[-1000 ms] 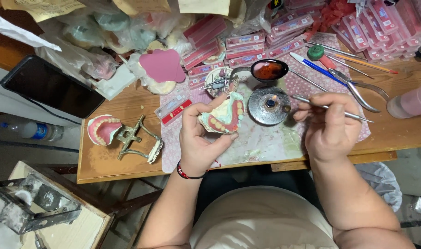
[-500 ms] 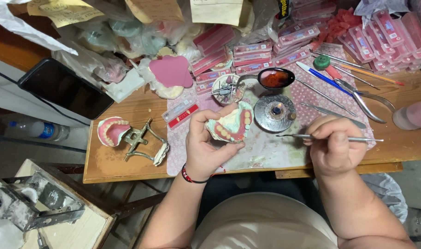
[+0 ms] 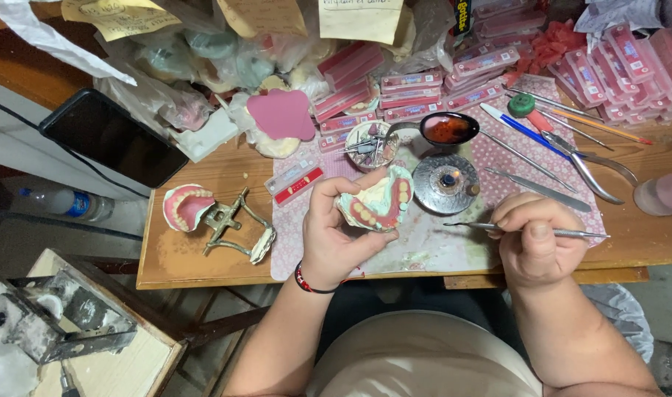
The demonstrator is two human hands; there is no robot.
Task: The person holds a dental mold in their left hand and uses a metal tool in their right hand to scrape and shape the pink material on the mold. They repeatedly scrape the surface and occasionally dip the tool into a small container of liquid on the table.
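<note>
A: Wooden bench [image 3: 203, 257], worn top, patterned pink mat [image 3: 439, 242] over its middle. Where is the work?

B: Left hand [image 3: 334, 235] closed around a denture model [image 3: 378, 204], pale stone with a pink wax arch and yellowish teeth, held above the mat. Right hand [image 3: 536, 239] pinches a slim metal carving tool [image 3: 527, 230], tip pointing left, near the model but apart.

A: Surroundings?

B: Round metal burner [image 3: 446, 184] just behind; spoon [image 3: 442, 129] of reddish wax; articulator [image 3: 229, 224] at left. Clutter behind is hard to make out.
</note>
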